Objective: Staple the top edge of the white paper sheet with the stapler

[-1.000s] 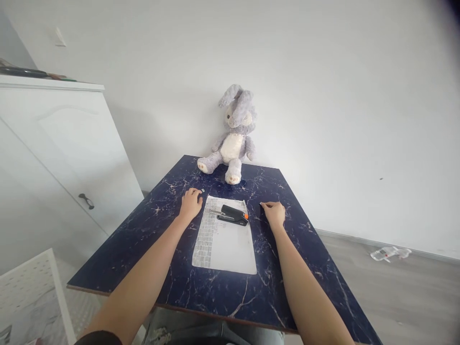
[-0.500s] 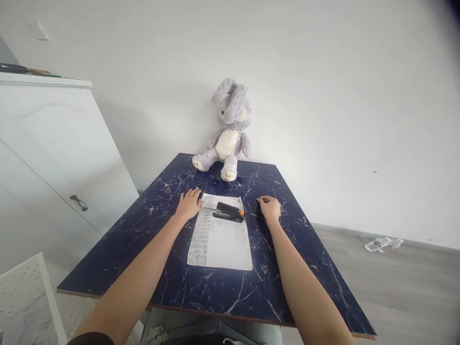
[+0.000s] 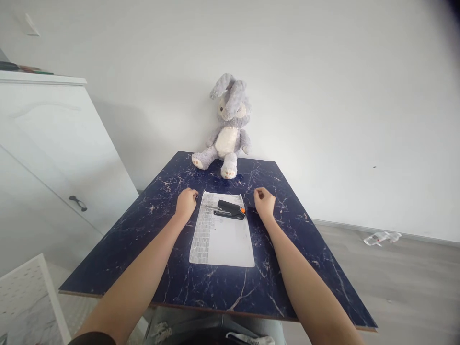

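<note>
A white sheet of paper [image 3: 230, 244] with a printed grey pattern down its left side lies on the dark blue marbled table [image 3: 143, 249]. Across its upper part rests a black stapler [image 3: 230, 210] with an orange tip at its right end. My left hand [image 3: 187, 202] is closed on the table, left of the paper's top corner. To the right of the paper my right hand [image 3: 264, 201] is also closed, its fingers curled. Neither hand touches the stapler. I cannot make out anything held inside either hand.
A grey plush rabbit [image 3: 227, 139] sits at the table's far edge against the wall. On the left stands a white cabinet [image 3: 53, 139] with a dark handle. Clear plastic packaging [image 3: 381, 238] lies on the floor at the right.
My left hand has gone from spread fingers to curled ones. My right hand has shifted slightly left and its fingers are more curled. The view has moved slightly.
</note>
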Demonstrator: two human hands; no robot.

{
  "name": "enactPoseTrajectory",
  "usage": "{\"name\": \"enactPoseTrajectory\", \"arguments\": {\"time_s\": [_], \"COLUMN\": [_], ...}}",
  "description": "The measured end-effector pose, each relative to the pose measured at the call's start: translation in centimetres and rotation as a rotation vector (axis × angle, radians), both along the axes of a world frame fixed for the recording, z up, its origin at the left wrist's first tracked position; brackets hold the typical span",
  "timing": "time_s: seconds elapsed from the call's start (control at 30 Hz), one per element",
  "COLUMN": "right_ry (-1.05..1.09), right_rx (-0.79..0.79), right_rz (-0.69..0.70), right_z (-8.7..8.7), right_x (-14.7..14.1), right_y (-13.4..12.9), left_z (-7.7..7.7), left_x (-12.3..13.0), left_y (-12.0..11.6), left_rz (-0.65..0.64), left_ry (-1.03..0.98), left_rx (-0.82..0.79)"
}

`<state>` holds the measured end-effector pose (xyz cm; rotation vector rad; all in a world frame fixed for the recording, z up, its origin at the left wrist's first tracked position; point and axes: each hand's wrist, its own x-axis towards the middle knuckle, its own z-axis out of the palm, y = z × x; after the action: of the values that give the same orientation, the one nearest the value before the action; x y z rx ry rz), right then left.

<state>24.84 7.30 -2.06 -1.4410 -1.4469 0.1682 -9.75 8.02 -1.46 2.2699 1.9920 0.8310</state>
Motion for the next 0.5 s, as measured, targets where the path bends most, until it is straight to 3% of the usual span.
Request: {"name": "enactPoseTrajectory", "arguments": {"time_s": [0.1,0.17,0.37,0.5], "right_ry": [-0.148,-0.173,-0.145,-0.138], "right_rx": [-0.028,-0.049,-0.085,-0.111], "right_rz": [0.291,0.365,0.356,0.355], "right_z": [-0.1,-0.2,-0.1,-0.2], "right_x": [-1.4,-1.8,-1.3,-1.2], "right_y": [-0.2,-0.3,-0.1,0.1], "left_z": [-0.1,-0.2,0.0,0.8], "left_x": [-0.1,-0.1,0.1,1.3], "left_y": [-0.1,-0.2,-0.4,-0.8], "left_rz": [0.007,0.029,0.010,-0.151], "left_ry": [-0.018,-0.049,-0.080,-0.308], "left_rx": [0.005,0.012,0.170,0.208]}}
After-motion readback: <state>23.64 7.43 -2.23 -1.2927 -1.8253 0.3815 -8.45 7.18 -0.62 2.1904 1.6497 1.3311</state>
